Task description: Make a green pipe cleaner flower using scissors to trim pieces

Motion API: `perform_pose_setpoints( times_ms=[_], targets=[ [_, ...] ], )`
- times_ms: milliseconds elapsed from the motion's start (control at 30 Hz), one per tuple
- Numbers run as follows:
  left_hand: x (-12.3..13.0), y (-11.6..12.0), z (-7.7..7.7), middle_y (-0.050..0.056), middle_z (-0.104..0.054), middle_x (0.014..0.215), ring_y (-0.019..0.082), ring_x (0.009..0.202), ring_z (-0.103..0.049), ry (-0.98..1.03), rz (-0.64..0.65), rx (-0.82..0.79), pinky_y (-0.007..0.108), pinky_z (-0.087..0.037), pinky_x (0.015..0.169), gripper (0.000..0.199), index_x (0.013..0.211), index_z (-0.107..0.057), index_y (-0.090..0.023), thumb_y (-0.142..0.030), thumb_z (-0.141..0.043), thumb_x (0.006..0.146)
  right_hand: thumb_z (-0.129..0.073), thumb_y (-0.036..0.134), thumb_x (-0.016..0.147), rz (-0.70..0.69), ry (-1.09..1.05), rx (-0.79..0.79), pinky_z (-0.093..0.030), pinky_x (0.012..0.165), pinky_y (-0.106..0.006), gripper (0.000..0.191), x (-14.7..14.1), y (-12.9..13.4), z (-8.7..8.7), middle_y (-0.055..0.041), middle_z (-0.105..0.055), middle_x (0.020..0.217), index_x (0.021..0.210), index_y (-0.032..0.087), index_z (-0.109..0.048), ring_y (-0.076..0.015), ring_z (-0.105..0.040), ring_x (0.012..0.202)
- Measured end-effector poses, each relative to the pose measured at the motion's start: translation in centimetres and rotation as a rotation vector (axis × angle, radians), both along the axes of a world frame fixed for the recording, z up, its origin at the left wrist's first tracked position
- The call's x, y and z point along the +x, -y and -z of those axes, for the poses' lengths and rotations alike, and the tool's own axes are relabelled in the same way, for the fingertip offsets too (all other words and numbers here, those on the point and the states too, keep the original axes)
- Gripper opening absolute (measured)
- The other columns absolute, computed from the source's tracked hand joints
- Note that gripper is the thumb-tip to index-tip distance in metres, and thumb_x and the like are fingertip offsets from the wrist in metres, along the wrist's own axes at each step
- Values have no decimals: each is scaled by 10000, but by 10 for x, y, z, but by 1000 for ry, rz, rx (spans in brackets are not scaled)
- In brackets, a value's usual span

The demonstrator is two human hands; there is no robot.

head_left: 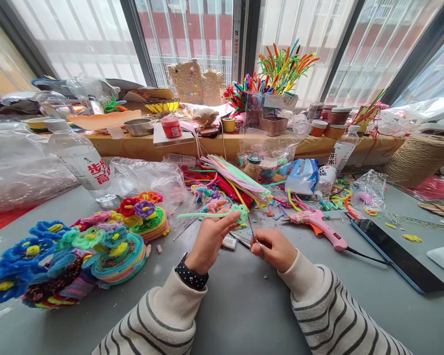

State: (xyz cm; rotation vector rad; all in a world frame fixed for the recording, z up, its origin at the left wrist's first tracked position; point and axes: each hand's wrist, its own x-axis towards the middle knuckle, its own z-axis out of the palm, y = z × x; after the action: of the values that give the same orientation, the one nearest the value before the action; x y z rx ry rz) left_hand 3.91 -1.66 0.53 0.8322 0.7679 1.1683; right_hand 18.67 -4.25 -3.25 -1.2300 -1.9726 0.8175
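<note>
Between the fingers of my left hand (215, 235) is a mint-green pipe cleaner (196, 215). Its straight tail points left, and its other end is coiled into a small looped flower shape at my fingertips. My right hand (276, 248) grips a pair of scissors (252, 228), the blades pointing up and away beside the coiled end. Whether the blades touch the pipe cleaner I cannot tell. Under the hands, on the grey table, lie a small white block (229, 242) and a thin metal tool, partly hidden. A bundle of pastel pipe cleaners (237, 180) lies just beyond.
Colourful pipe-cleaner flowers and coiled discs (118, 259) cover the left side. To the right are a pink glue gun (323, 227) with its cord and a black phone (395, 254). Water bottles (83, 162), a twine spool (422, 155) and a crowded ledge (207, 145) stand farther back.
</note>
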Motion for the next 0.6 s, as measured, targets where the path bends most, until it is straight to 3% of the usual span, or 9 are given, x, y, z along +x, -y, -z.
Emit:
perform_pose_setpoints(
  times_ms=[400, 600],
  targets=[
    [-2, -1, 5, 12, -545, 847, 93, 741, -544, 40, 42, 12, 229, -442, 690, 127, 709, -544, -137, -160, -626, 615, -245, 733, 627, -92, -88, -77, -276, 446, -216, 602, 1, 0, -2, 34, -352, 457, 486, 165, -387, -79, -322, 450],
    [-2, 0, 1, 1, -561, 800, 94, 712, -558, 52, 51, -3, 226, -450, 667, 322, 903, -507, -177, -146, -633, 609, -300, 701, 643, -72, -98, -70, -274, 428, -214, 564, 1, 1, -2, 37, -354, 442, 475, 169, -383, -75, -318, 428]
  ],
)
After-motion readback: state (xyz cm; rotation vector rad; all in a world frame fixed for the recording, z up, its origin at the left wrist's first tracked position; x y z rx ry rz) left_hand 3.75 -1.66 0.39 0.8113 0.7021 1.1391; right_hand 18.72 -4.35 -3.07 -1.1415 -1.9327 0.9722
